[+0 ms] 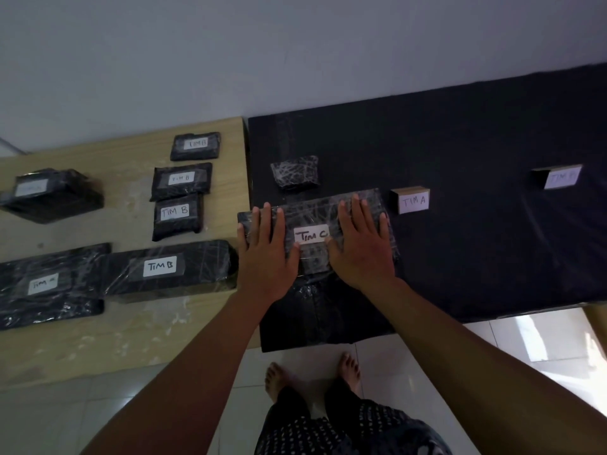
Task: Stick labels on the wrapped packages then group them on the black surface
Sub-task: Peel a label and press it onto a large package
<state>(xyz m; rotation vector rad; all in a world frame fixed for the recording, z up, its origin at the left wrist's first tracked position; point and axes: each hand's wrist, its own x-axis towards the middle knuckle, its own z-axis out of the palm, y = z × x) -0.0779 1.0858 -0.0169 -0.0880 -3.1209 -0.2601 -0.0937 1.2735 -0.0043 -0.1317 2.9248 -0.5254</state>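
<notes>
- Hands lie flat, fingers straight, gripping nothing: left hand (264, 249) and right hand (361, 244) press the wrapped package (312, 218) on the black surface (460, 142), flanking its "TIM C" label (310, 235).
- A small package (295, 172) behind shows no label.
- On the wooden table (124, 323), far-left labels blur; the far-right card (561, 177) reads faintly.

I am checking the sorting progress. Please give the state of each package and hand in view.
TIM C package: labelled, on black surface, under both hands.
Left hand: flat, fingers straight, pressing it.
Right hand: flat, pressing it.
Small package: on black surface, no label visible.
Long TIM B package: labelled, on wooden table.
TIM A block: upright on black surface.
</notes>
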